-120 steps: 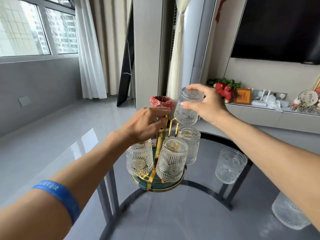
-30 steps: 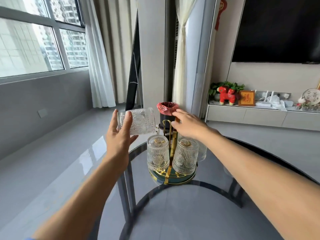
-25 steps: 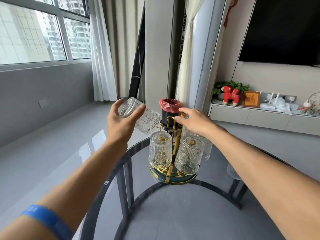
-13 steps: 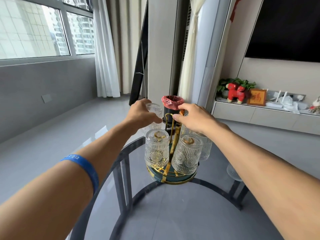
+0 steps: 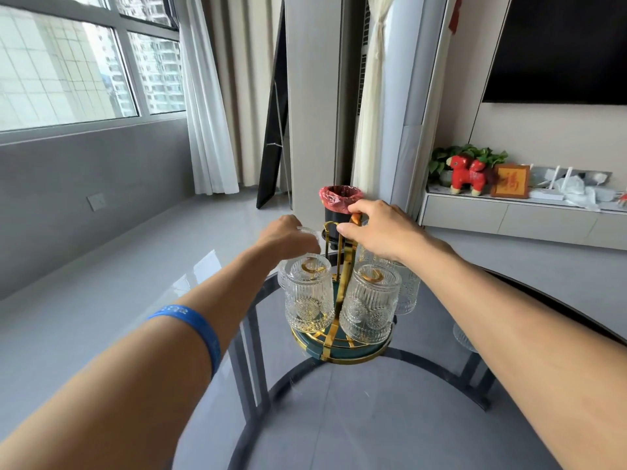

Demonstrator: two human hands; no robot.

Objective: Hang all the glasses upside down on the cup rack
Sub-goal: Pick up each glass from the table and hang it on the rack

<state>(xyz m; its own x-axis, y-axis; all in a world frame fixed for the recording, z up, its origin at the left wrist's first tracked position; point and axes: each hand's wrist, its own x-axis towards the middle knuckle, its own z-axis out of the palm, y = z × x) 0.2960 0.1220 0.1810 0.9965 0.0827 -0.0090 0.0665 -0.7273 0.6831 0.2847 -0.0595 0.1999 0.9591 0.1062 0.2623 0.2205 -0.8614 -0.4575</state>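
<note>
left hand (image 5: 288, 239) closed on a glass (image 5: 307, 230), far-left of the rack (image 5: 341, 266) post | right hand (image 5: 376, 230) pinching rack top

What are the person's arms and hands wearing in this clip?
Both forearms are bare, with no sleeves in view and no gloves. The left arm carries a blue band with faint pale lettering, too small to read. The left hand and right hand show no rings or watch, as far as can be seen.
</note>
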